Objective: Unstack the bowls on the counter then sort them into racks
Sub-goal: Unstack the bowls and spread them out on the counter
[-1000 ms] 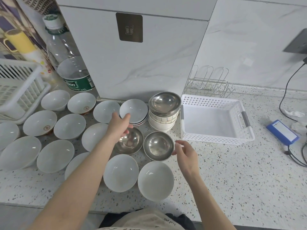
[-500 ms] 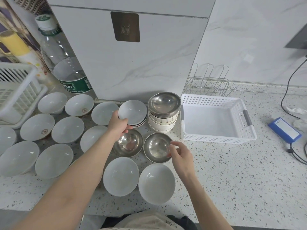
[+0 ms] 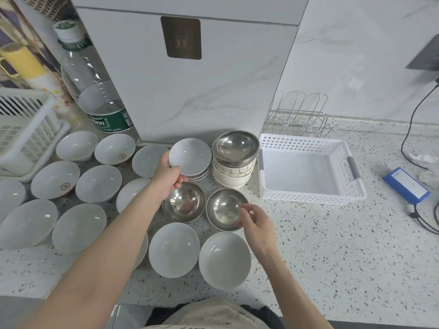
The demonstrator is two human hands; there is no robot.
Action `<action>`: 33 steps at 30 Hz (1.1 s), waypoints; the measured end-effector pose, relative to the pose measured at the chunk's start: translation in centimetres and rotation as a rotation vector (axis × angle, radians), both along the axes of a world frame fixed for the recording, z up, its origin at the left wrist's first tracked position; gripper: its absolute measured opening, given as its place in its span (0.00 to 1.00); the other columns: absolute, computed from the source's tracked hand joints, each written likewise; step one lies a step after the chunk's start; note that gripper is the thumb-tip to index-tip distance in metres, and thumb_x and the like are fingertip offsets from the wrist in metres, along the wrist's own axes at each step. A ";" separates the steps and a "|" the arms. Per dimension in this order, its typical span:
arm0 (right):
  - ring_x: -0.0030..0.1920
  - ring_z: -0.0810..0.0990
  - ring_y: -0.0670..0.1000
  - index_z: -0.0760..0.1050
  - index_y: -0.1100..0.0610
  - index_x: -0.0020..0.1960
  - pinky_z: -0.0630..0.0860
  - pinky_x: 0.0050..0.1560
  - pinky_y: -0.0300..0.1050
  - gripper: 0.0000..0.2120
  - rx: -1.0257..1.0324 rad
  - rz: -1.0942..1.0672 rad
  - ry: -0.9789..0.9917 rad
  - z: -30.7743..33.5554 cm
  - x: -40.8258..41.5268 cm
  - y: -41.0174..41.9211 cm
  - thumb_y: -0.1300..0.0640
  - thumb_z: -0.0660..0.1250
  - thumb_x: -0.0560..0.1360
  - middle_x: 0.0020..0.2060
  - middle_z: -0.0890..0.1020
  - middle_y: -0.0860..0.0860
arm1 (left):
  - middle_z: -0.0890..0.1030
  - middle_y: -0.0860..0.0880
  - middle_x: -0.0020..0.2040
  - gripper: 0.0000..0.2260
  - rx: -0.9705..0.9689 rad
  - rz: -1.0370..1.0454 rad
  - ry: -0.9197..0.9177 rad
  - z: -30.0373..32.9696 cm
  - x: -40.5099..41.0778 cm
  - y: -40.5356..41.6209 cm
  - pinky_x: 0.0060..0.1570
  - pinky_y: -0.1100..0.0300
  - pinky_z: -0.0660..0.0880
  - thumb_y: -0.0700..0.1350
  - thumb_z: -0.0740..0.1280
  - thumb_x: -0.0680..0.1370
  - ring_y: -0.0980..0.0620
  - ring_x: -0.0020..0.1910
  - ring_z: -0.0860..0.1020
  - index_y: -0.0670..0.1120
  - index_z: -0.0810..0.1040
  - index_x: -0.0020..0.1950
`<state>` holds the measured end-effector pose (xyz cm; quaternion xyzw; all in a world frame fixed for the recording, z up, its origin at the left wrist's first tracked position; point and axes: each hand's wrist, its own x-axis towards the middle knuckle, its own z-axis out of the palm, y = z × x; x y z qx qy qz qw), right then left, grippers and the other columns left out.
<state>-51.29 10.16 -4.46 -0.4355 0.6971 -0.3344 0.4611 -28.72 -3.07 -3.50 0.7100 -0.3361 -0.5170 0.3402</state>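
My left hand [image 3: 166, 176] grips the near rim of a small white bowl [image 3: 190, 155], held tilted just above a short stack of white bowls [image 3: 202, 175]. Beside it stands a stack of patterned bowls [image 3: 231, 175] with a steel bowl [image 3: 235, 148] on top. Two steel bowls sit on the counter in front: one [image 3: 183, 205] below my left hand, and another [image 3: 223, 208] whose right rim the thumb and fingers of my right hand [image 3: 255, 222] curl over. Several white bowls [image 3: 98, 184] lie spread singly to the left and front.
A white perforated basket [image 3: 308, 197] stands right of the stacks, with a wire rack [image 3: 299, 115] behind it. A white slatted rack [image 3: 26, 129] and a large water bottle [image 3: 95, 91] are at the left. At the far right lie a blue device [image 3: 406, 186] and cables.
My left hand has closed on the top white bowl and lifted it off its stack. My right hand moved left onto the rim of the right steel bowl.
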 end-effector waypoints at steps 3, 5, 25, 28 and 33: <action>0.37 0.81 0.39 0.76 0.41 0.49 0.72 0.38 0.40 0.06 -0.012 0.037 -0.004 0.4 0.5 -0.5 0.48 0.62 0.75 0.34 0.83 0.41 | 0.78 0.41 0.39 0.29 -0.015 0.008 0.039 0.8 0.8 0.4 0.20 0.65 0.66 0.30 0.54 0.77 0.55 0.25 0.77 0.54 0.64 0.73; 0.36 0.80 0.40 0.76 0.41 0.50 0.74 0.38 0.40 0.08 -0.007 0.076 -0.007 0.9 1.1 -1.1 0.47 0.61 0.73 0.34 0.83 0.40 | 0.78 0.40 0.39 0.29 -0.030 0.018 0.062 1.3 1.5 1.1 0.21 0.65 0.66 0.30 0.54 0.76 0.56 0.23 0.76 0.54 0.65 0.72; 0.22 0.65 0.47 0.70 0.63 0.52 0.57 0.16 0.28 0.08 0.454 -0.056 -0.321 1.7 12.4 -14.0 0.61 0.54 0.80 0.32 0.76 0.58 | 0.76 0.40 0.43 0.24 -0.193 0.324 0.353 2.3 5.7 8.1 0.19 0.66 0.64 0.30 0.56 0.78 0.57 0.23 0.71 0.52 0.67 0.70; 0.18 0.66 0.47 0.70 0.63 0.43 0.57 0.16 0.29 0.09 0.457 -0.086 -0.288 0.7 12.3 -14.3 0.64 0.54 0.79 0.31 0.77 0.58 | 0.76 0.40 0.43 0.24 -0.166 0.324 0.350 1.8 6.0 8.5 0.20 0.66 0.65 0.31 0.57 0.78 0.57 0.23 0.71 0.52 0.67 0.71; 0.12 0.65 0.46 0.69 0.62 0.37 0.56 0.15 0.29 0.12 0.434 -0.072 -0.232 -0.3 12.1 -14.6 0.70 0.54 0.77 0.24 0.75 0.56 | 0.76 0.40 0.45 0.24 -0.146 0.335 0.372 1.5 5.7 8.6 0.20 0.67 0.66 0.31 0.57 0.78 0.57 0.24 0.73 0.52 0.68 0.70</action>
